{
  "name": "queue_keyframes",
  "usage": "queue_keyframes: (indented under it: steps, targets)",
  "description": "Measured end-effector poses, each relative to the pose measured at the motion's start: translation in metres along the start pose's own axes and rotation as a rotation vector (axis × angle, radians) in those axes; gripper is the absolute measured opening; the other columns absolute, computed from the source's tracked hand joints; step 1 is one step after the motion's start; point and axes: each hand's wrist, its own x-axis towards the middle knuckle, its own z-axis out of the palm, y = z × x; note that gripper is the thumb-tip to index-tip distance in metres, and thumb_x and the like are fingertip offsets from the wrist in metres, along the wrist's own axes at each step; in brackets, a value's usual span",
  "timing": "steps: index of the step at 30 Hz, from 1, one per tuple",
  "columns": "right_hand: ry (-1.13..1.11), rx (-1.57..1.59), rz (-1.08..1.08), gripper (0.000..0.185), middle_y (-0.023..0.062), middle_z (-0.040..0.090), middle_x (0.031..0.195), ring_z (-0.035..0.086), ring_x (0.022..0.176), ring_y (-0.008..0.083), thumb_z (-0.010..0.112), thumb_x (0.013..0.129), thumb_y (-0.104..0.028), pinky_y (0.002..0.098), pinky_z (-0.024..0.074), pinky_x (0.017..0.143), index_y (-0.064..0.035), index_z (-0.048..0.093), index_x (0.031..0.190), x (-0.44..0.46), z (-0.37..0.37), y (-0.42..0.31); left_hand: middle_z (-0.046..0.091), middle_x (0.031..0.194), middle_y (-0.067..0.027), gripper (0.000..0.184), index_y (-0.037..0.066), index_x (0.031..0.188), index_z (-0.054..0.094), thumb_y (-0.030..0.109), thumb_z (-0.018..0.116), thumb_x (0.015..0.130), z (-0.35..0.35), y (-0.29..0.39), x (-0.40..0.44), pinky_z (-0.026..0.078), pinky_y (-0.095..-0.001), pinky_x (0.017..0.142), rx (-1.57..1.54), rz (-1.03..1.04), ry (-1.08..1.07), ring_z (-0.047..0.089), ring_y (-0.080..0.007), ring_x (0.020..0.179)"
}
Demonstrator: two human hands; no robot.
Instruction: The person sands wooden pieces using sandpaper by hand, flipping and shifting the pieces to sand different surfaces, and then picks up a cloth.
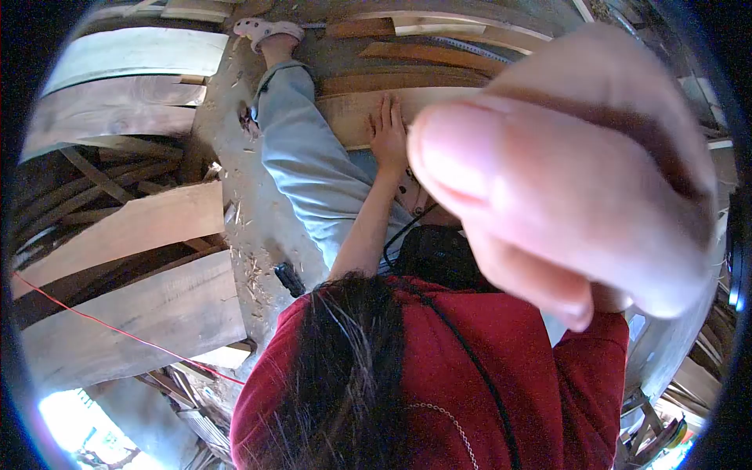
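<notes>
My left hand [385,135] lies with its fingers stretched out on a pale wooden board [345,117] beyond my lap. Very close to the camera, my right hand [564,180] fills much of the upper right. Its thumb and fingers are blurred and curled together; whatever they hold, if anything, is hidden. One leg in light blue trousers [294,149] stretches forward, ending in a pale clog [270,33].
Stacked planks [149,301] line the left side, with a thin red cord [117,325] across them. A small black object [289,279] lies on the floor [254,227] among wood shavings. A tape measure blade [470,48] extends near the far boards.
</notes>
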Motion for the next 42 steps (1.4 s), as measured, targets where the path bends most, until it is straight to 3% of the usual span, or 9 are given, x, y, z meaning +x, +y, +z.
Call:
queue_keyframes:
  steps: [9,13,16,28,36,42]
  targets:
    - [-0.181,0.157,0.177,0.048,-0.0031,0.044,0.048,0.044,0.039,0.0051,0.051,0.094,-0.037,0.0208,0.0268,0.036,-0.0096,0.048,0.056,0.014,-0.007,0.034,0.035,0.146,-0.0076,0.058,0.009,0.133,0.045,0.041,0.052,0.084,-0.005,0.006,0.003,0.017,-0.0500,0.111,-0.051,-0.016,-0.005,0.029,-0.0232,0.137]
    - [-0.171,0.090,0.166,0.048,-0.0023,0.044,0.048,0.045,0.041,0.0057,0.050,0.096,-0.036,0.0216,0.0303,0.040,-0.0083,0.049,0.056,0.015,-0.008,0.037,0.037,0.145,-0.0088,0.058,0.009,0.131,0.047,0.041,0.053,0.084,-0.006,0.007,0.004,0.019,-0.0515,0.109,-0.086,-0.026,0.004,0.030,-0.0238,0.136]
    - [-0.057,0.034,0.109,0.049,-0.0023,0.044,0.047,0.044,0.043,0.0055,0.048,0.096,-0.035,0.0224,0.0301,0.042,-0.0070,0.049,0.056,0.014,-0.002,0.044,0.039,0.143,-0.0094,0.057,0.009,0.130,0.047,0.042,0.053,0.084,-0.008,0.008,0.004,0.021,-0.0522,0.108,-0.099,-0.031,0.016,0.031,-0.0246,0.135]
    - [-0.010,-0.136,0.178,0.050,-0.0020,0.043,0.044,0.039,0.043,0.0044,0.047,0.097,-0.032,0.0239,0.0270,0.043,-0.0068,0.048,0.054,0.014,0.002,0.035,0.040,0.142,-0.0092,0.054,0.009,0.131,0.047,0.039,0.051,0.086,-0.003,0.005,0.003,0.020,-0.0528,0.108,-0.070,-0.022,0.018,0.032,-0.0258,0.135]
    - [0.042,-0.324,0.040,0.051,-0.0016,0.043,0.043,0.040,0.041,0.0047,0.046,0.097,-0.031,0.0244,0.0274,0.042,-0.0053,0.048,0.053,0.018,0.009,0.038,0.038,0.144,-0.0093,0.054,0.009,0.133,0.044,0.036,0.049,0.087,-0.010,0.004,0.001,0.019,-0.0528,0.109,-0.101,-0.028,-0.013,0.031,-0.0267,0.135]
    - [-0.185,-0.120,0.057,0.049,-0.0010,0.042,0.041,0.035,0.035,0.0066,0.048,0.097,-0.025,0.0277,0.0248,0.037,-0.0040,0.048,0.053,0.017,0.012,0.006,0.038,0.144,-0.0099,0.052,0.009,0.133,0.044,0.033,0.048,0.088,-0.015,0.002,0.001,0.020,-0.0529,0.109,-0.113,-0.012,-0.010,0.032,-0.0276,0.135]
